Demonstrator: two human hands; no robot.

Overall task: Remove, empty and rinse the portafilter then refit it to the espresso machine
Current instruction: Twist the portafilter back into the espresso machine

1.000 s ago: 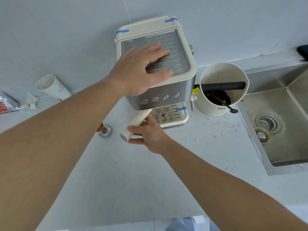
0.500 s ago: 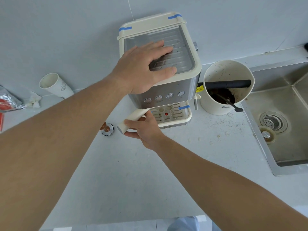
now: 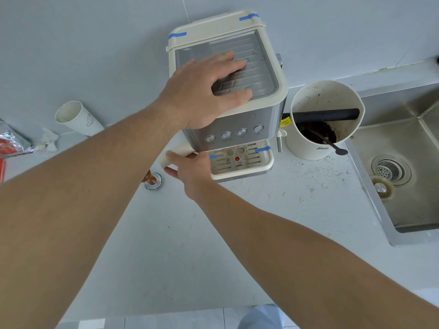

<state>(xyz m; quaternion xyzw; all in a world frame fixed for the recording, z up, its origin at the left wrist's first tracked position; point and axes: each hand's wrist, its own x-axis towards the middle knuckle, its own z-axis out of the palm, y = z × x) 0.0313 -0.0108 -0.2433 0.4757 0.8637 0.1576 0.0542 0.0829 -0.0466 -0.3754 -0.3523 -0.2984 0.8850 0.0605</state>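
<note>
Head view: a cream and brushed-steel espresso machine (image 3: 237,108) stands on a pale worktop (image 3: 190,245).
Right hand (image 3: 190,170): fingers and thumb curled round the cream cylindrical portafilter handle (image 3: 177,153), which juts left from under the machine front, so the portafilter looks locked in still.
Left hand (image 3: 204,91): flat, fingers straight, pressing the ribbed top above the grip, probably bracing the machine against the twist.
Right of the grip: cream knock-out tub (image 3: 323,119) of dark grounds, then the steel sink (image 3: 403,176), placed handy for emptying and rinsing.
</note>
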